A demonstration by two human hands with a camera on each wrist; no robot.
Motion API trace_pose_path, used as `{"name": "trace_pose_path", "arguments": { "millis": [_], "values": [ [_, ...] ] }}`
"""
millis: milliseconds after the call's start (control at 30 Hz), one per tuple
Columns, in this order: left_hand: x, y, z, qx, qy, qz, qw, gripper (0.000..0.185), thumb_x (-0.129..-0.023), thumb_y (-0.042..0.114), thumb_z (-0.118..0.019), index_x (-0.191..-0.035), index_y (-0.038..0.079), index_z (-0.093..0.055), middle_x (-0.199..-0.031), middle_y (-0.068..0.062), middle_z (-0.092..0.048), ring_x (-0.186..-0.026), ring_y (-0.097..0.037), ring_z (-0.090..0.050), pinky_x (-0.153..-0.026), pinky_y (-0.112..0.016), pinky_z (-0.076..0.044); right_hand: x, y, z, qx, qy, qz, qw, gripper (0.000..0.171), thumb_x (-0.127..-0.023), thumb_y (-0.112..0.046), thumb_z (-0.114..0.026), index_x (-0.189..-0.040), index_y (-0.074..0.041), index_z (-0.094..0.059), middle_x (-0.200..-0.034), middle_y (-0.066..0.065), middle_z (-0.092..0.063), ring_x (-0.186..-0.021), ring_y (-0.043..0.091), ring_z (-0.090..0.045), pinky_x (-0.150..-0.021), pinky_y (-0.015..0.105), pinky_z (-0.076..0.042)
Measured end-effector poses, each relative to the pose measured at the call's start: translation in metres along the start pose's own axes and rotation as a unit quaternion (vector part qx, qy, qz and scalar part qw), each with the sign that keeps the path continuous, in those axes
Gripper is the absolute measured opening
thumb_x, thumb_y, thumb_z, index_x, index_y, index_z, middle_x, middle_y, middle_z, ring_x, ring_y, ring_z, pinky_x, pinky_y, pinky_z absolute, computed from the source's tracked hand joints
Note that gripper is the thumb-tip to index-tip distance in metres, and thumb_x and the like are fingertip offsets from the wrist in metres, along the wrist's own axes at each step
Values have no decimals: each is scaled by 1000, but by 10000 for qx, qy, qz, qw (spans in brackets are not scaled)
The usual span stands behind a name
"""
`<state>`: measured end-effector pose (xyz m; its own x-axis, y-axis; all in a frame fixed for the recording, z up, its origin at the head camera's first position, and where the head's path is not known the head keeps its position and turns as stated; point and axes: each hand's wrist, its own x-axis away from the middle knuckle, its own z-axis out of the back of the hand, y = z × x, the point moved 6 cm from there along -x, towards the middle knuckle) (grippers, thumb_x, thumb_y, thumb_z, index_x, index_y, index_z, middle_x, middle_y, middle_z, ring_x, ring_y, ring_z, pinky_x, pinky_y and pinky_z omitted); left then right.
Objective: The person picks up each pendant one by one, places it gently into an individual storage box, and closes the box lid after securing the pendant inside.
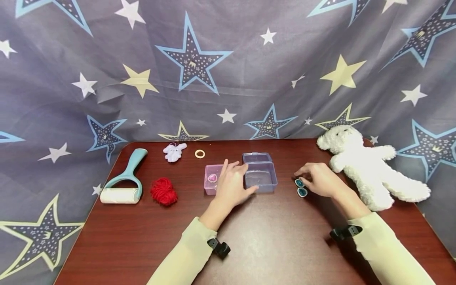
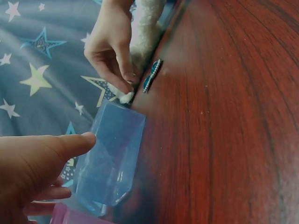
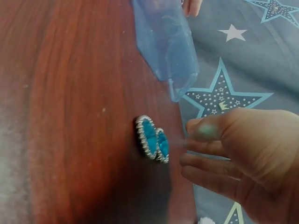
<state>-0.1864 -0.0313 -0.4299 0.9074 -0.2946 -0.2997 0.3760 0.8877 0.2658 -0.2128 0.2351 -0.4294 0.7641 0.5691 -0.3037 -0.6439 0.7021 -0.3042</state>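
Observation:
Two teal gem pieces with sparkling rims (image 1: 302,192) lie close together on the table. My right hand (image 1: 320,180) hovers beside them; in the right wrist view the thumb and fingers are apart from the gems (image 3: 149,137). My left hand (image 1: 231,184) spreads over the pink plastic box (image 1: 208,190), hiding its right part. Its fingers and thumb span the left side of a clear blue plastic box (image 1: 261,189), whose lid (image 1: 257,157) is raised at the back; contact is unclear. A pink heart-shaped gem (image 1: 212,178) shows inside the pink box.
A lint roller (image 1: 119,196) and a ball of red yarn (image 1: 164,192) are on the left. Behind them sit a small white plush (image 1: 174,152) and a cream ring (image 1: 200,154). At right lies a white teddy bear (image 1: 370,166); a starry curtain (image 1: 242,87) hangs behind.

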Motion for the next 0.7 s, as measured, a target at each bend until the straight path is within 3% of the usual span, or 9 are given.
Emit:
{"name": "trace_pose_path", "arguments": {
  "millis": [267, 433, 567, 700],
  "values": [
    [-6, 8, -2, -245, -193, -93, 9995, 80, -80, 56, -89, -137, 3, -69, -135, -14, -75, -128, -29, -71, -132, -52, -27, 7, 5, -6, -116, -129, 19, 9998, 19, -87, 3, -77, -101, -7, -83, -91, 3, -80, -78, 16, -69, -69, 34, -54],
    [-10, 14, -1, -471, -372, -86, 9982, 83, -80, 59, -88, -137, 3, -68, -135, -11, -75, -128, -23, -71, -132, -45, -28, 9, 2, -9, -251, -242, 315, 9989, 27, -83, 10, -76, -102, -7, -83, -94, 3, -79, -83, 19, -72, -73, 34, -57],
    [-13, 19, -1, -486, -481, -25, 9977, 87, -81, 61, -86, -140, 1, -66, -133, -13, -74, -128, -25, -69, -128, -42, -37, 11, 0, -12, -191, -355, 622, 9973, 32, -79, 15, -75, -103, -4, -82, -98, 5, -79, -92, 24, -75, -82, 43, -61],
    [-16, 23, -1, -38, -510, 158, 9986, 92, -80, 56, -89, -144, -3, -62, -135, -20, -69, -126, -32, -68, -116, -41, -51, 11, 1, -14, -118, -492, 593, 9970, 36, -75, 16, -76, -104, -3, -82, -102, 8, -79, -96, 27, -76, -86, 47, -62]
  ]
}}
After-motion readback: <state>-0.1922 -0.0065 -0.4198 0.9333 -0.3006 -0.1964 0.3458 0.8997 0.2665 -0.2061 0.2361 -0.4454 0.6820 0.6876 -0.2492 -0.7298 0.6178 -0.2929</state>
